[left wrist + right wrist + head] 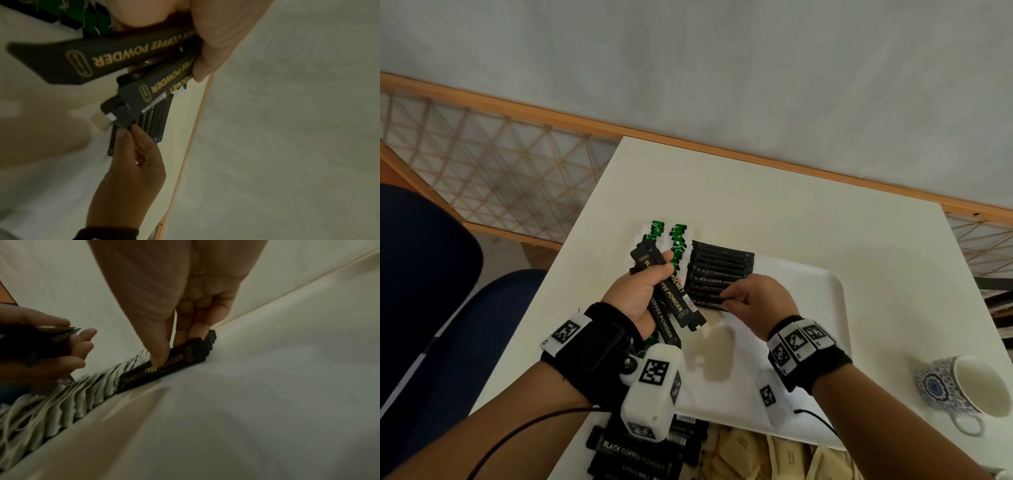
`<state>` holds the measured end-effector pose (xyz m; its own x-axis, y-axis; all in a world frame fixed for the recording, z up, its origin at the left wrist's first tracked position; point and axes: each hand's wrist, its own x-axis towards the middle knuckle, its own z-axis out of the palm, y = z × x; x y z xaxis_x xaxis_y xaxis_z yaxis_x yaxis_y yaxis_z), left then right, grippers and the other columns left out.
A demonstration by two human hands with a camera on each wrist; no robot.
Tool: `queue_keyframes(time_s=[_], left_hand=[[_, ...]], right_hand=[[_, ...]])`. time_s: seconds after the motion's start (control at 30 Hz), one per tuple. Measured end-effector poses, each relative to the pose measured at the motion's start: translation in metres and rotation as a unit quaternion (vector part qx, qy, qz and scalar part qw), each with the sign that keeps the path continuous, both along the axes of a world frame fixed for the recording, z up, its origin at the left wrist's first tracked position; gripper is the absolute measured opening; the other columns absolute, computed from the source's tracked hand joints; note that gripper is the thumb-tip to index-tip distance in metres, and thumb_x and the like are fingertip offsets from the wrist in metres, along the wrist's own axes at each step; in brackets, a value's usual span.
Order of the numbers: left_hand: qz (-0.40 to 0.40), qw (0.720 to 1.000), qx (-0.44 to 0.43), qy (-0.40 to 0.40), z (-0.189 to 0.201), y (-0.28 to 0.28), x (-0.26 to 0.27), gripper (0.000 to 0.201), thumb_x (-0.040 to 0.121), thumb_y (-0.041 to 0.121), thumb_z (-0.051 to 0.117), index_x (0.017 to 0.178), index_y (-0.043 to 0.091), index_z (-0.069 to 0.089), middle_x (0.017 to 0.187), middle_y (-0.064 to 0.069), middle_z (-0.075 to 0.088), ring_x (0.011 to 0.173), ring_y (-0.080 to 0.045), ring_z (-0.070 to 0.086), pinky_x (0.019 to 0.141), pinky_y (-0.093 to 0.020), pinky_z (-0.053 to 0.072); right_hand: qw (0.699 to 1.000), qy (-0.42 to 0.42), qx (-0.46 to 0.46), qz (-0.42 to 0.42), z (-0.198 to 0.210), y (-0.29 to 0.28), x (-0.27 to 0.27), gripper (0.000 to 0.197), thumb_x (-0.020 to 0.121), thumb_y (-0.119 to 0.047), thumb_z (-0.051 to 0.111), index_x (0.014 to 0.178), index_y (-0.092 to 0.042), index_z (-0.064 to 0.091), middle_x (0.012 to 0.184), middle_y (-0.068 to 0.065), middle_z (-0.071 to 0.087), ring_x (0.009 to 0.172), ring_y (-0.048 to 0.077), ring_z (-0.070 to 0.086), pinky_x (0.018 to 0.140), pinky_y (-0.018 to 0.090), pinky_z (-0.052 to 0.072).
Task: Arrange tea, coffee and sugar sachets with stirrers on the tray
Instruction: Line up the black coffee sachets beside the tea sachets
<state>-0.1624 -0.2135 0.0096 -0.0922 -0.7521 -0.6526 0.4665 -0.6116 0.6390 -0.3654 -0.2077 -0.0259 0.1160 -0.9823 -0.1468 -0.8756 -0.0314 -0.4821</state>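
Left hand (635, 294): fingers curled round a fanned bundle of slim black foil coffee sachets (674, 301), lifted above the desk at about 9 o'clock of the tray.
Right hand (758, 301): thumb and fingertips pinch one black coffee sachet (162, 369) and set it at the near end of the row.
Row of black coffee sachets (720, 270): overlapped flat at 11 o'clock on the white rectangular plastic tray (825, 308).
Green-and-white tea bags (678, 240): lined up just left of that row, at its 9 o'clock.
Spare stock: more black sachets (633, 452) and beige paper sachets (774, 455) at 6 o'clock on the white desk (756, 205).
Handling: sachets look light, thin and slick; they likely slide over each other, so pinch near the middle by the long edges and press flat.
Stirrers: none visible.
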Motion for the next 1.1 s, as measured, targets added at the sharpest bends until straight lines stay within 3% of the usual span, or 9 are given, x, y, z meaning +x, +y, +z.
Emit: queue_keyframes(time_s=[0.17, 0.3, 0.4, 0.57, 0.73, 0.83, 0.9, 1.0, 1.1], left_hand=[[0.005, 1.000, -0.002, 0.006, -0.004, -0.002, -0.001, 0.016, 0.090, 0.009, 0.060, 0.098, 0.018, 0.070, 0.082, -0.004, 0.066, 0.072, -0.020, 0.064, 0.066, -0.038, 0.052], [0.005, 1.000, -0.006, 0.006, -0.007, -0.001, -0.004, 0.011, 0.091, 0.006, 0.057, 0.090, 0.012, 0.067, 0.078, -0.007, 0.069, 0.068, -0.021, 0.069, 0.066, -0.038, 0.051], [0.009, 1.000, -0.011, 0.001, -0.009, 0.000, -0.007, 0.013, 0.092, 0.005, 0.055, 0.096, 0.011, 0.066, 0.085, -0.010, 0.069, 0.077, -0.024, 0.067, 0.071, -0.040, 0.052], [-0.027, 0.999, -0.033, -0.012, -0.004, 0.005, -0.013, 0.019, 0.094, 0.003, 0.050, 0.102, 0.005, 0.067, 0.090, -0.013, 0.072, 0.075, -0.023, 0.071, 0.069, -0.036, 0.053], [-0.028, 0.999, -0.030, -0.022, 0.000, 0.007, -0.014, 0.024, 0.092, 0.005, 0.054, 0.114, -0.003, 0.062, 0.097, -0.023, 0.068, 0.084, -0.033, 0.068, 0.075, -0.042, 0.057], [-0.018, 0.999, -0.036, -0.019, 0.001, 0.006, -0.013, 0.017, 0.093, 0.007, 0.054, 0.105, 0.000, 0.064, 0.089, -0.015, 0.066, 0.076, -0.023, 0.067, 0.065, -0.033, 0.057], [0.008, 1.000, -0.027, -0.005, 0.002, 0.004, -0.010, 0.012, 0.094, 0.009, 0.054, 0.097, 0.008, 0.065, 0.085, -0.011, 0.065, 0.075, -0.021, 0.064, 0.067, -0.034, 0.056], [0.037, 0.999, -0.010, 0.009, 0.003, 0.002, -0.001, 0.016, 0.096, 0.012, 0.050, 0.101, 0.017, 0.065, 0.084, -0.010, 0.064, 0.078, -0.022, 0.063, 0.070, -0.038, 0.052], [0.053, 0.998, -0.016, 0.012, 0.003, 0.001, 0.008, 0.020, 0.096, 0.009, 0.046, 0.097, 0.016, 0.065, 0.083, -0.009, 0.062, 0.079, -0.022, 0.064, 0.069, -0.039, 0.051]], right_hand=[[1.000, 0.016, -0.005, -0.008, -0.001, -0.004, 0.000, 0.010, 0.083, -0.032, 0.068, 0.094, -0.032, 0.069, 0.079, -0.016, 0.049, 0.079, 0.007, 0.049, 0.070, 0.020, 0.037], [1.000, -0.001, -0.028, -0.012, -0.003, -0.002, -0.002, 0.014, 0.084, -0.031, 0.068, 0.098, -0.029, 0.068, 0.084, -0.013, 0.050, 0.085, 0.008, 0.046, 0.075, 0.022, 0.040], [0.995, -0.071, -0.064, -0.023, 0.005, -0.001, 0.001, 0.011, 0.090, -0.032, 0.060, 0.095, -0.028, 0.069, 0.082, -0.014, 0.055, 0.083, 0.009, 0.051, 0.076, 0.023, 0.042], [0.971, -0.236, 0.038, -0.028, 0.028, 0.009, 0.019, 0.021, 0.095, -0.040, 0.051, 0.099, -0.033, 0.070, 0.085, -0.007, 0.070, 0.080, 0.008, 0.063, 0.075, 0.027, 0.052], [0.946, -0.314, 0.087, -0.008, 0.040, 0.013, 0.024, 0.019, 0.092, -0.014, 0.059, 0.099, -0.028, 0.070, 0.068, -0.012, 0.067, 0.062, -0.003, 0.059, 0.063, 0.011, 0.046], [0.941, -0.325, 0.077, -0.053, 0.040, 0.011, 0.019, 0.025, 0.094, -0.015, 0.055, 0.088, -0.035, 0.068, 0.067, -0.012, 0.067, 0.066, 0.005, 0.063, 0.074, 0.028, 0.055], [0.949, -0.299, 0.059, -0.085, 0.037, 0.009, 0.012, 0.022, 0.093, -0.018, 0.056, 0.087, -0.035, 0.068, 0.073, -0.007, 0.068, 0.073, 0.014, 0.064, 0.078, 0.031, 0.054], [0.986, -0.149, 0.018, -0.070, 0.031, 0.009, -0.006, 0.019, 0.090, -0.020, 0.058, 0.100, -0.028, 0.073, 0.077, -0.012, 0.063, 0.076, 0.008, 0.059, 0.069, 0.009, 0.041], [0.995, -0.079, 0.021, -0.050, 0.024, 0.017, -0.017, 0.019, 0.087, -0.020, 0.063, 0.101, -0.029, 0.073, 0.085, -0.014, 0.058, 0.080, 0.003, 0.053, 0.069, 0.002, 0.034]])
